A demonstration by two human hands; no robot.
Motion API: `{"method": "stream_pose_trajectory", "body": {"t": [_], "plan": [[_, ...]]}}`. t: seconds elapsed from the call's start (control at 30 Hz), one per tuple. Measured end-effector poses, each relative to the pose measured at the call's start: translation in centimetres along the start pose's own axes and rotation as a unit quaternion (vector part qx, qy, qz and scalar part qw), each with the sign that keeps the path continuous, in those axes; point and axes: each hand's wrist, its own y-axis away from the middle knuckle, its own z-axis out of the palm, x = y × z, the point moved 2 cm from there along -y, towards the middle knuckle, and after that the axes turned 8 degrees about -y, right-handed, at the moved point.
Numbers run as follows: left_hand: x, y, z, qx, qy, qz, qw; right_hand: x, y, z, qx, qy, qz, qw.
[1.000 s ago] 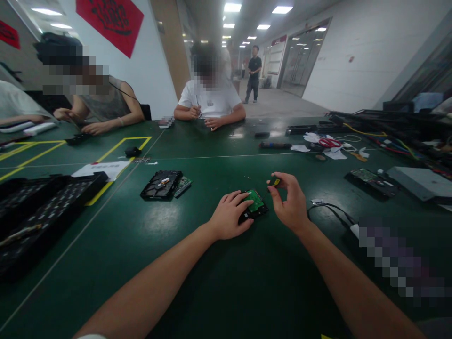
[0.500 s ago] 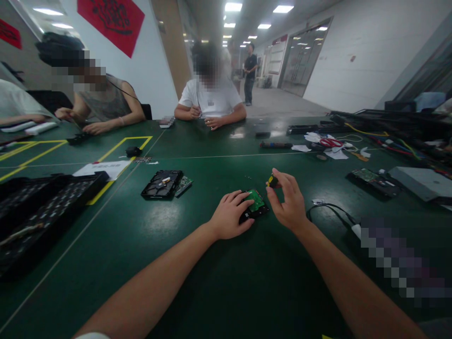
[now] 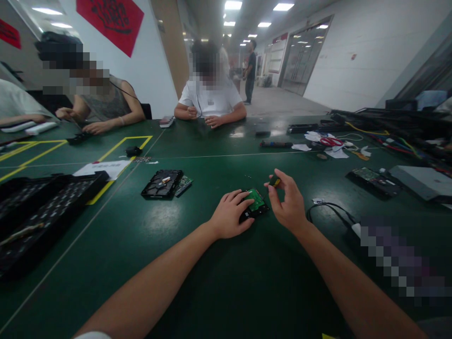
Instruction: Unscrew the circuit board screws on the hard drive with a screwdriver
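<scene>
Before me on the green table lies a hard drive [image 3: 257, 203], its green circuit board facing up. My left hand [image 3: 231, 214] rests over its left side, fingers across the top and thumb along the near edge, gripping it against the table. To the right and slightly above the drive, my right hand [image 3: 287, 200] pinches a small black-and-yellow piece [image 3: 274, 181] between thumb and fingertips. Its exact kind is too small to make out. It appears apart from the drive. Tiny bits [image 3: 248, 176] lie on the table just beyond.
An opened drive [image 3: 160, 184] and a loose circuit board [image 3: 184, 185] lie left. A black compartment tray [image 3: 60, 207] stands farther left. On the right are another drive [image 3: 372, 182], a grey metal box [image 3: 422, 182] and a black cable [image 3: 332, 205]. A screwdriver-like tool [image 3: 276, 145] lies ahead; co-workers sit across.
The small black-and-yellow piece has turned in my right fingers, showing less yellow. My right hand has shifted only slightly. My left hand and the drive stay put.
</scene>
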Motion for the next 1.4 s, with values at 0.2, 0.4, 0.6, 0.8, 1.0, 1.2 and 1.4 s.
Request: {"method": "stream_pose_trajectory", "body": {"t": [0.2, 0.4, 0.6, 0.8, 1.0, 1.2, 1.4], "plan": [[-0.03, -0.01, 0.11, 0.001, -0.004, -0.002, 1.000, -0.14, 0.01, -0.01, 0.012, 0.015, -0.012, 1.000], [-0.01, 0.04, 0.09, 0.000, -0.005, -0.001, 1.000, 0.02, 0.19, 0.18, -0.008, -0.015, 0.020, 1.000], [0.05, -0.02, -0.02, -0.002, -0.012, -0.002, 1.000, -0.27, -0.12, 0.00, -0.006, 0.039, -0.012, 0.999], [0.05, 0.00, -0.14, -0.002, 0.002, -0.003, 1.000, -0.15, 0.03, -0.05, -0.013, 0.017, 0.016, 1.000], [0.00, -0.02, -0.08, -0.006, 0.003, -0.004, 1.000, 0.02, 0.00, -0.06, -0.008, 0.011, 0.024, 1.000], [0.03, -0.02, 0.01, -0.004, 0.001, -0.003, 1.000, -0.40, -0.48, -0.15, -0.009, 0.028, -0.016, 0.999], [0.07, -0.02, -0.05, -0.002, 0.001, -0.003, 1.000, -0.26, -0.44, -0.16, 0.004, 0.034, -0.005, 0.999]]}}
